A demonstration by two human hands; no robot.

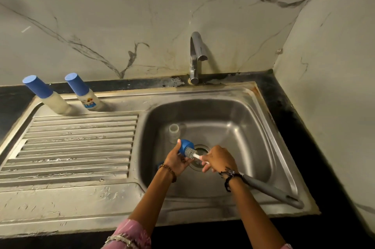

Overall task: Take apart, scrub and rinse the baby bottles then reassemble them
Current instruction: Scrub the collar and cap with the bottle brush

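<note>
Left hand (176,160) gripping blue cap (186,146) over sink (253,106) drain; right hand (218,160) closed on brush (190,152), bristles entering cap. Best twisting brush fully inside, keeping cap steady. Bottle body (174,133) standing just behind.

Steel sink (263,106) w/ drainboard (77,147), tap (195,56), marble wall (121,15).

My single view: head-worn wide-angle camera, facing forward and down, close over the sink (239,106); basin lower centre of frame; tap (195,56) upper centre; marble wall (121,15) across the top.
</note>
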